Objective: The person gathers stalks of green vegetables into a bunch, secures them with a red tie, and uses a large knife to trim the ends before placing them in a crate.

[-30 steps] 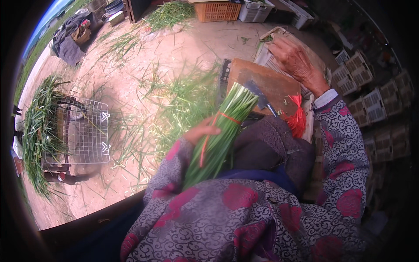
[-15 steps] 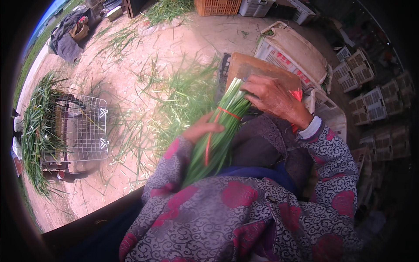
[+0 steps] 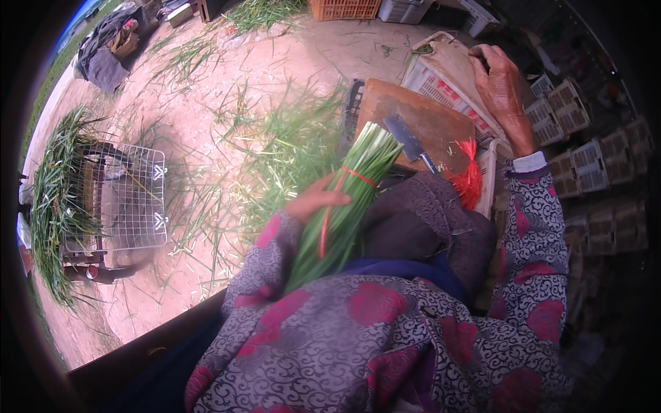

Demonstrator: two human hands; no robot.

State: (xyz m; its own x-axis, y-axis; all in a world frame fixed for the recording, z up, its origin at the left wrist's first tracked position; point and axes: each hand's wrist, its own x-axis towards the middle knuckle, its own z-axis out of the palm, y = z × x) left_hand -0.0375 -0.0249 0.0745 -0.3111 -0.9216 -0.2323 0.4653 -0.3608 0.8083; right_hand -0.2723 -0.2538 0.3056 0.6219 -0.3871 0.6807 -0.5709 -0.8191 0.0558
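Note:
My left hand (image 3: pixel 318 202) is closed around a bundle of garlic chives (image 3: pixel 354 172), whose pale cut ends point away from me. A red tie wraps the bundle crosswise near the cut ends, and a red strip hangs along the stalks. The leafy ends rest against my lap. At the upper right my right hand (image 3: pixel 499 86) is over the cloth-covered white crate (image 3: pixel 447 76), its fingers curled. What its fingertips hold, if anything, is hidden. A knife (image 3: pixel 407 141) lies on a brown wooden board (image 3: pixel 385 103), beside a bunch of red ties (image 3: pixel 469 175).
On the left stands a white wire rack (image 3: pixel 134 199) with long green leaves (image 3: pixel 58 206) heaped at its side. Loose leaves and trimmings (image 3: pixel 289 151) litter the floor. An orange crate (image 3: pixel 343 8) is at the back, and several light crates (image 3: pixel 564 107) are stacked on the right.
My right hand has left the cut ends of the bundle and moved up and right to the covered crate, uncovering the knife and the red ties. My left hand keeps its hold.

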